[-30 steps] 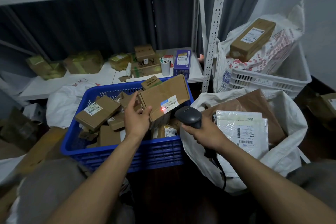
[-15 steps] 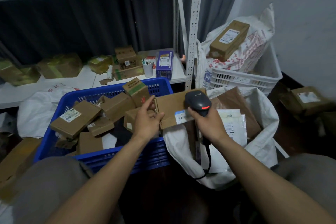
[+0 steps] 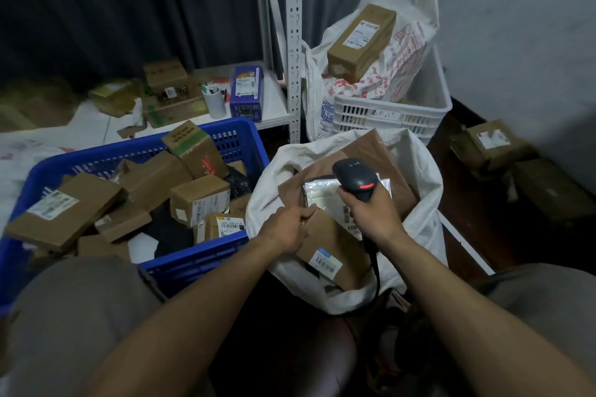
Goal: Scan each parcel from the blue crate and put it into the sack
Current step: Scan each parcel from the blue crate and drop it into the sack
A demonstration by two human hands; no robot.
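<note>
Curtains (image 3: 129,10) behind, our left hand (image 3: 285,229) grips a parcel (image 3: 332,248) in the sack (image 3: 267,190), right hand (image 3: 374,213) alongside gripping the scanner (image 3: 354,174); next, release.

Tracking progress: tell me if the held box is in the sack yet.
In: the box sits inside the sack, left hand gripping it.

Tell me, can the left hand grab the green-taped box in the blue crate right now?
Probably not yet: the left hand grips a brown box at the sack. Once free, likely yes; the green-taped box sits on top, uncovered.
</note>
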